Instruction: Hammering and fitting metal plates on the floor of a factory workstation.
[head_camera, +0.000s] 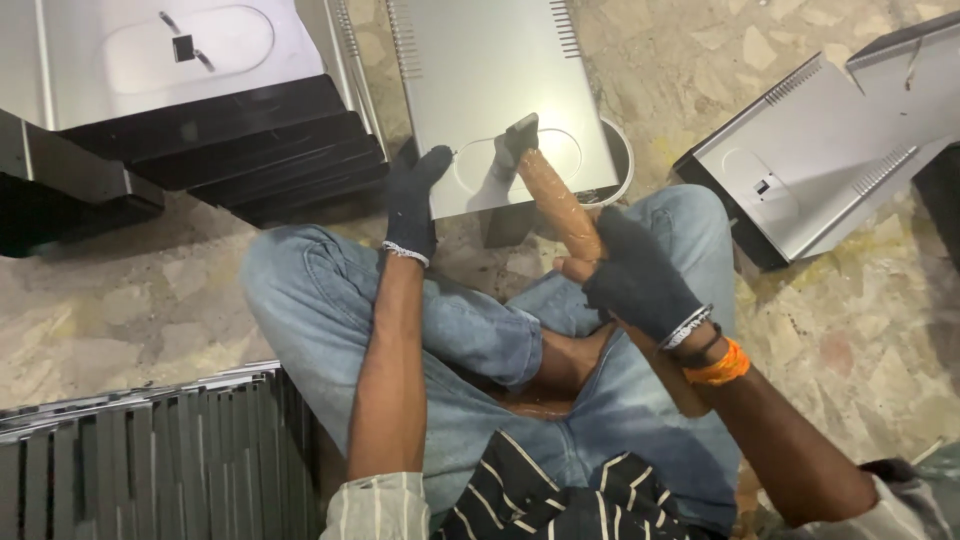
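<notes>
Seemingly mid-work in the head view: the gloved right hand (640, 280) is closed around a wooden-handled hammer (555, 200), its head resting on the grey metal panel (500, 70) on the floor; the gloved left hand (412, 205) rests open-fingered on the panel's near edge; finished-looking panels (200, 130) stack alongside; what the hammer strikes is unclear.

a speckled stone floor (130, 310) carries stacked grey metal panels (190, 90) far left, more panels (830, 150) far right, and dark slats (150, 460) near left.
</notes>
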